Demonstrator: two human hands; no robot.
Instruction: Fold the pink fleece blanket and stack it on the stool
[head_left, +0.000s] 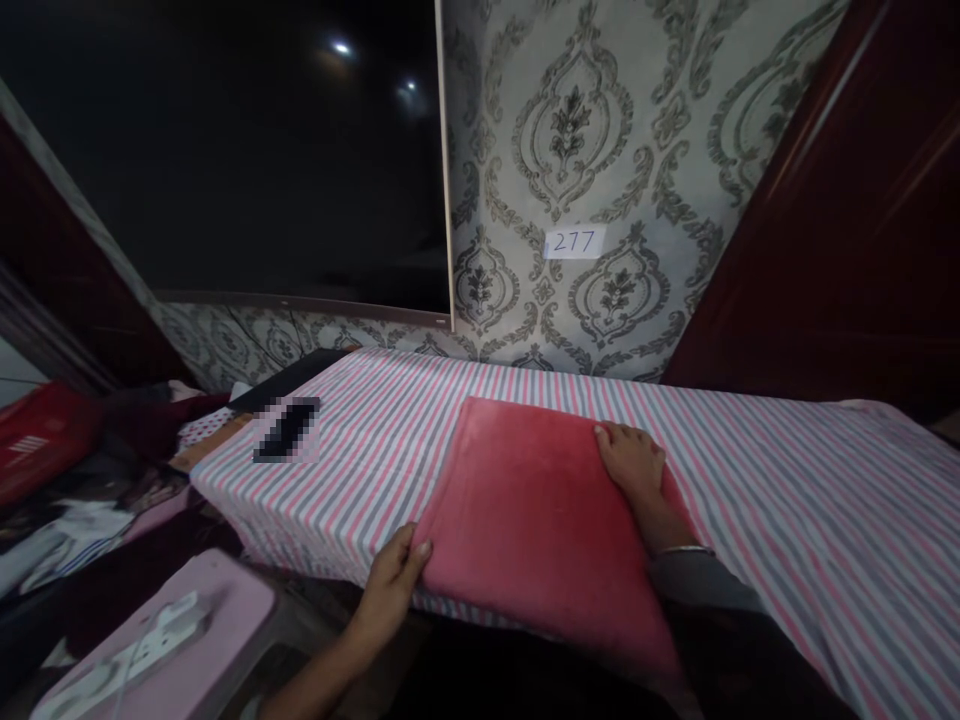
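Folded pink cloth (pixel 540 520) lies on the striped sheet (pixel 787 500) covering the bench, sitting at the near edge, roughly mid-length, with its near side overhanging the edge a bit. Left hand (pixel 394 580) is at the cloth's near-left corner, thumb on top and fingers curled under the edge, a light pinch on the corner rather than a full fist. Right hand (pixel 631 458) rests flat on the cloth's far-right corner, palm down, fingers spread and extended, pressing on the fabric, gripping nothing; a bangle (pixel 681 550) shows at the wrist and a grey sleeve (pixel 705 580) behind it. Cloth looks flat and squared, long sides running from near edge toward the wall. Small dark object (pixel 287 430), blurred out, sits on the sheet near the bench's left end, well apart from the cloth. Behind the bench: patterned wallpaper with a paper label (pixel 574 242) reading 277, and a large dark screen (pixel 225 150) to its left. Off the left end, a pink surface with a white power strip (pixel 142 640), plus a clutter of clothes (pixel 90 500).
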